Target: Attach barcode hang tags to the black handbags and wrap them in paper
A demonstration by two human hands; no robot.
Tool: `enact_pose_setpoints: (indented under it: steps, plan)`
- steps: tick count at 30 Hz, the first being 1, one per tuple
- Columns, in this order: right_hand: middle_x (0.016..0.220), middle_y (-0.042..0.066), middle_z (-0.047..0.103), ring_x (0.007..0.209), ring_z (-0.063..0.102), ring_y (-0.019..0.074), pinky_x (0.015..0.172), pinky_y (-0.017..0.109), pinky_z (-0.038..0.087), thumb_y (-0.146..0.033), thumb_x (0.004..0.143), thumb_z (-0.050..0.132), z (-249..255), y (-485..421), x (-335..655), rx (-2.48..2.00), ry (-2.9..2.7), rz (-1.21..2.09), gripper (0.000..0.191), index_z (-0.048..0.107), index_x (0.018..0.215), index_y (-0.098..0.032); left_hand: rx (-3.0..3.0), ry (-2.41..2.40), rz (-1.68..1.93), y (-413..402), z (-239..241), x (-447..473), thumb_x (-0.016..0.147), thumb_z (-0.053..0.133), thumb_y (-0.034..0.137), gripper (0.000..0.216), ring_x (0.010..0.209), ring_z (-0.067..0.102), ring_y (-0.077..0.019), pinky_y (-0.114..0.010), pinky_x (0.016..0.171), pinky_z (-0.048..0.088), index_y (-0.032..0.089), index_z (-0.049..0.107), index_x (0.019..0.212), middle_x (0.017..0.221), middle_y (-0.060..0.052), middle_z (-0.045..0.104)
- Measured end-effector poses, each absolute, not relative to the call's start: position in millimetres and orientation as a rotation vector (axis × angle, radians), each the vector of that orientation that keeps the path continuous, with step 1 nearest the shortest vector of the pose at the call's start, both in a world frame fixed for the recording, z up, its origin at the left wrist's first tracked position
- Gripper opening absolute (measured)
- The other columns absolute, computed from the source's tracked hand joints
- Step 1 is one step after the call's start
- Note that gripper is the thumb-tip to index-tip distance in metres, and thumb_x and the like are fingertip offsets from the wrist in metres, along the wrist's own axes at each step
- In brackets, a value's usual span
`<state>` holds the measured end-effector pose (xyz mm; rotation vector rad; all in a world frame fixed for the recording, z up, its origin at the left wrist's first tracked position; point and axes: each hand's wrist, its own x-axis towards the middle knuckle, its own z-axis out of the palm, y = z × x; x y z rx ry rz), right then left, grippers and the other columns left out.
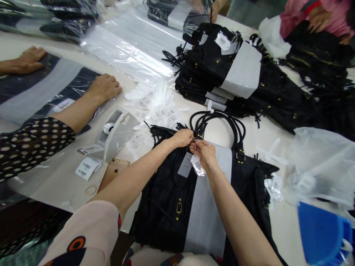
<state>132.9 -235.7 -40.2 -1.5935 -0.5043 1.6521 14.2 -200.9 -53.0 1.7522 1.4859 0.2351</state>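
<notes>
A black handbag point(163, 207) lies flat before me, with a pale paper band point(208, 214) around its middle. Its thin looped handles point(240, 129) spread toward the far side. At the base of the left handle, my left hand point(183, 138) pinches closed; what sits between its fingertips is too small to make out. Touching it from the right, my right hand point(204, 153) is closed on the string of a white hang tag point(197, 165). The tag dangles just below these fingers. Beside it, a grey card point(184, 166) hangs on the bag.
Loose white labels point(159, 107) lie heaped beyond the bag. Stacked black bags point(205, 74) stand at the back. A tape dispenser point(115, 129), a phone point(112, 171) and a co-worker's hand point(104, 88) on a wrapped bag are left. A blue bin point(321, 232) stands right.
</notes>
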Motion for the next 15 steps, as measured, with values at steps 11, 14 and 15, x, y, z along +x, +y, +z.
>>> enact_pose_setpoints:
  steps: [11,14,15]
  plan:
    - [0.051,-0.002,0.058,0.043,0.054,0.0077,0.041,0.017,0.046,-0.007,0.071,0.055,-52,-238,130,-1.505,-0.312,1.763,0.008,0.057,0.074,-0.014,1.337,1.373,0.397,-201,-59,11,0.072,0.048,0.007,0.036,0.043,0.052,-0.0078,-0.017,0.045,0.045,0.011,0.06,0.106,0.052,0.003,0.054]
    - [0.048,-0.002,0.056,0.04,0.049,0.0061,0.036,0.014,0.039,-0.006,0.071,0.053,-52,-237,132,-1.443,-0.258,1.798,0.009,0.057,0.074,-0.013,1.263,1.309,0.397,-199,-57,9,0.073,0.048,0.006,0.036,0.041,0.051,-0.0075,-0.017,0.043,0.045,0.009,0.058,0.108,0.05,0.003,0.053]
    - [0.047,-0.003,0.055,0.039,0.048,0.0058,0.035,0.014,0.037,-0.006,0.07,0.052,-52,-237,132,-1.416,-0.237,1.817,0.009,0.057,0.073,-0.013,1.254,1.289,0.399,-198,-57,9,0.073,0.049,0.006,0.034,0.041,0.051,-0.0072,-0.017,0.042,0.045,0.008,0.059,0.105,0.05,0.003,0.053]
